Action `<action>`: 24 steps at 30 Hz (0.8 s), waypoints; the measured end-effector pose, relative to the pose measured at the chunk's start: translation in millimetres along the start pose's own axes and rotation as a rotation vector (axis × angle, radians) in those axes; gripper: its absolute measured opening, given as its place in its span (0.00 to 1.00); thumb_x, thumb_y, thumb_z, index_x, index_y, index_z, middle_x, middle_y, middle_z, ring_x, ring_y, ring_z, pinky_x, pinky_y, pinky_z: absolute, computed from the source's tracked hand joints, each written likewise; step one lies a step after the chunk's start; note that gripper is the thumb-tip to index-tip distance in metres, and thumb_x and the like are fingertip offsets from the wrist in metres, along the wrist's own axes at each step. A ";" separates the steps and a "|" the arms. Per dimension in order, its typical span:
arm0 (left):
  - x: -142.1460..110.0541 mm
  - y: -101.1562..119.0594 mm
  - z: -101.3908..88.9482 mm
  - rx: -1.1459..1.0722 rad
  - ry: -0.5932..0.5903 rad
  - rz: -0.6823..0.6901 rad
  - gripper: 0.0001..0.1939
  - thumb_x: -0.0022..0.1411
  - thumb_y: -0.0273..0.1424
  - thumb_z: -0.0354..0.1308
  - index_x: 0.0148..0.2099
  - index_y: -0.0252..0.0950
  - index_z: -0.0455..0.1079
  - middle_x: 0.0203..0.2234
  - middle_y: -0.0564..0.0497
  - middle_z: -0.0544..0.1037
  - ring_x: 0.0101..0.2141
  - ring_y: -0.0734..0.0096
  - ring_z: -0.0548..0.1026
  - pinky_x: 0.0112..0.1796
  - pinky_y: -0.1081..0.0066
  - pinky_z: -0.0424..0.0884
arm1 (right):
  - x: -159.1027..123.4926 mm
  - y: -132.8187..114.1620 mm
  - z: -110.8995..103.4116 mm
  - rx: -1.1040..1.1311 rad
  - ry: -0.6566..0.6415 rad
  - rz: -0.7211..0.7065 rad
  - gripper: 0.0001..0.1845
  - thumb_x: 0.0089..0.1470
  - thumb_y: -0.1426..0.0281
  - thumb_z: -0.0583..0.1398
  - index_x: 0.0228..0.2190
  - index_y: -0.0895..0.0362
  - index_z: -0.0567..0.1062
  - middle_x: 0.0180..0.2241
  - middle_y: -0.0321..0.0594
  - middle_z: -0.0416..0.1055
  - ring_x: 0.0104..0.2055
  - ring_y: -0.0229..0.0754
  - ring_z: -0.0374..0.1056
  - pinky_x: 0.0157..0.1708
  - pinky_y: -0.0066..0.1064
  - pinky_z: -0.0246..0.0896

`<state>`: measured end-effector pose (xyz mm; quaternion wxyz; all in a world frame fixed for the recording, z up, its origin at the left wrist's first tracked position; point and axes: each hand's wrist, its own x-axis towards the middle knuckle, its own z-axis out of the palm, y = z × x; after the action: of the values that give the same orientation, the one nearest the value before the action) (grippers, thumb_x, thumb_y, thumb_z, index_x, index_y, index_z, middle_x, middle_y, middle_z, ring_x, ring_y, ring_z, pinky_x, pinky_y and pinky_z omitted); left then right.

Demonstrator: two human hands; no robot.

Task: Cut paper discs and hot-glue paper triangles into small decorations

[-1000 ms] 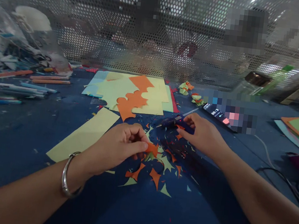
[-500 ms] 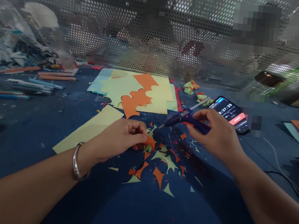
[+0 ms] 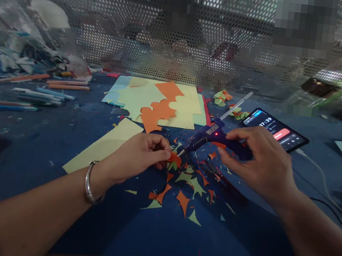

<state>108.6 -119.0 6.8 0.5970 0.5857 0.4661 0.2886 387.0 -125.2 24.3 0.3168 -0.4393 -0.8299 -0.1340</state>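
"Orange paper piece [image 3: 174,159]: locating where?"

"Pinching it between thumb and fingers of left hand [image 3: 145,158], holding it over the surface [image 3: 133,235], seeing green paper [image 3: 171,166] just beneath."

"Right hand [image 3: 261,168], doing what?"

"Grasping the glue gun [image 3: 202,139], aiming the nozzle [image 3: 181,152] at the orange paper piece. Overlapping in view; not telling contact from near-contact."

"Noting anything nearby?"

"Seeing orange and pale green scraps [image 3: 183,202] scattered between and in front of both hands, pale sheets [image 3: 189,106] stacked beyond, a lit phone [image 3: 292,139] lying behind right hand, folded paper pieces [image 3: 219,99] near the phone."
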 end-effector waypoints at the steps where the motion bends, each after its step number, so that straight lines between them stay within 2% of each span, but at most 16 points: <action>1: 0.3 0.0 0.3 -0.003 -0.001 -0.002 0.09 0.59 0.34 0.63 0.31 0.35 0.68 0.27 0.55 0.72 0.28 0.76 0.72 0.34 0.71 0.69 | 0.5 -0.1 0.1 -0.001 0.017 -0.022 0.11 0.57 0.68 0.65 0.40 0.52 0.70 0.36 0.39 0.75 0.39 0.46 0.72 0.41 0.39 0.67; 10: -1.1 3.8 2.8 -0.010 -0.022 -0.018 0.10 0.60 0.33 0.62 0.30 0.35 0.67 0.27 0.55 0.71 0.27 0.78 0.72 0.33 0.73 0.70 | 3.2 -3.2 -1.5 0.013 0.047 -0.118 0.10 0.56 0.72 0.66 0.38 0.54 0.69 0.35 0.41 0.75 0.38 0.45 0.71 0.41 0.38 0.66; 24: -1.2 3.6 1.9 -0.026 -0.010 -0.031 0.09 0.59 0.33 0.62 0.30 0.35 0.67 0.28 0.53 0.73 0.27 0.77 0.72 0.33 0.72 0.70 | 2.1 -2.5 -3.2 0.044 0.023 -0.140 0.11 0.55 0.74 0.66 0.35 0.53 0.68 0.35 0.41 0.74 0.37 0.45 0.70 0.40 0.40 0.65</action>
<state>110.6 -120.3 10.3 0.6114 0.5720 0.4681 0.2826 385.4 -127.0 28.2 0.3259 -0.3715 -0.8576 -0.1426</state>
